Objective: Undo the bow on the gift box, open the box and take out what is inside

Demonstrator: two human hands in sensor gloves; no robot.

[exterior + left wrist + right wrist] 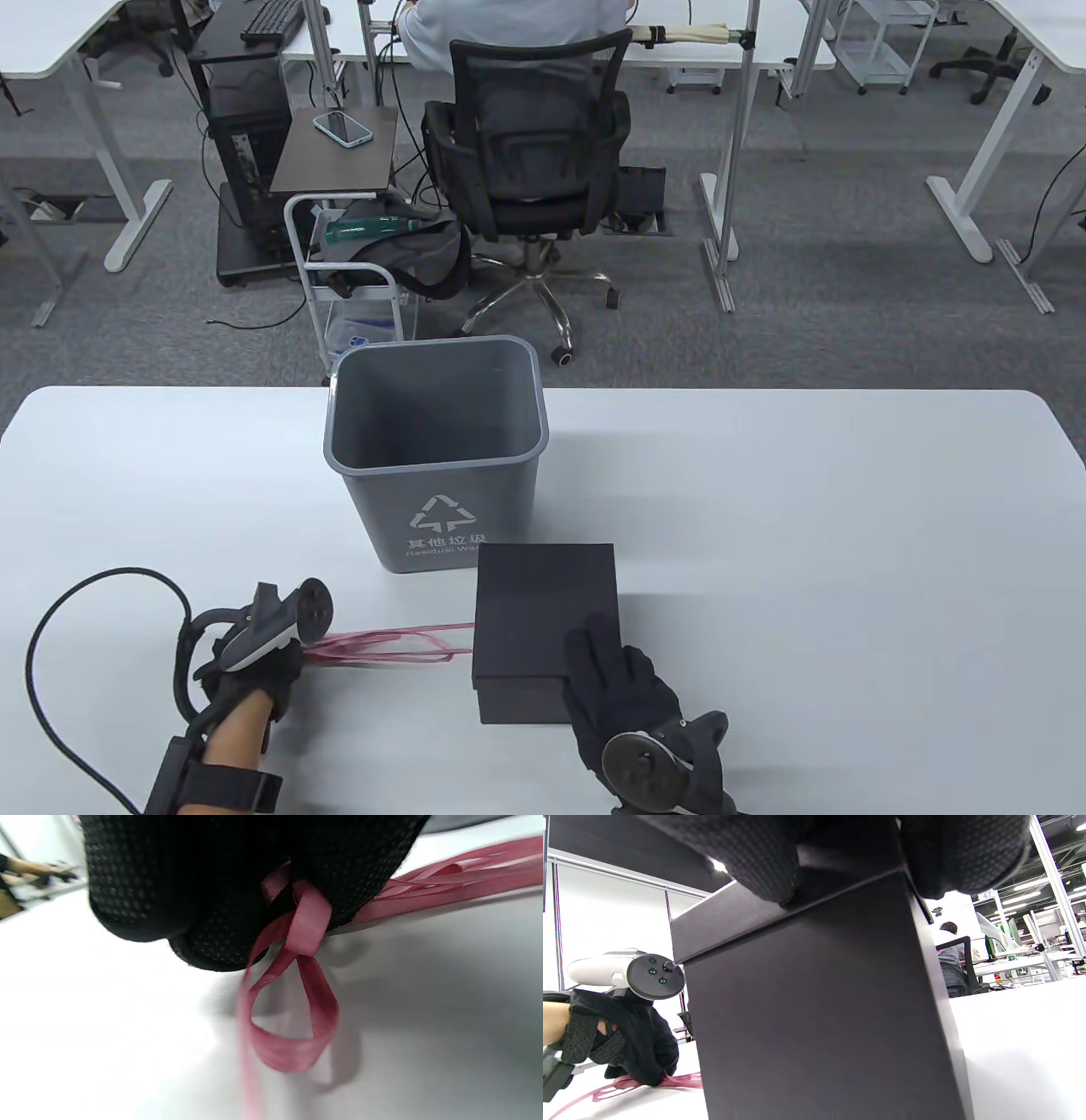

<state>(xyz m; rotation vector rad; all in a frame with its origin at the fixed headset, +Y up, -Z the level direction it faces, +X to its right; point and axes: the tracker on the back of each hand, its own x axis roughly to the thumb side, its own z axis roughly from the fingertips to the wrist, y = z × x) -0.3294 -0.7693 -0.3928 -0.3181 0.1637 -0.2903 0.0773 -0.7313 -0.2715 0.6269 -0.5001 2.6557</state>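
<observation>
Black box [543, 611] on a white table [848, 552], lid on, just in front of a grey bin [434, 441]. Right hand [624, 679] flat on the lid's near corner, fingers straight. Left hand [254, 658] fisted round a pink ribbon [390, 643] – only the left wrist view shows a loop [297, 1018] dangling below the fingers [220, 925]

The grey plastic waste bin [434, 450] standing on the white bench [848, 552] carries a white triangular recycling sign, four Chinese characters "其他垃圾" and, beneath them, "Residual Wa…" (the rest is hidden). In the right wrist view, a small white placard [987, 894] far behind reads "47".
</observation>
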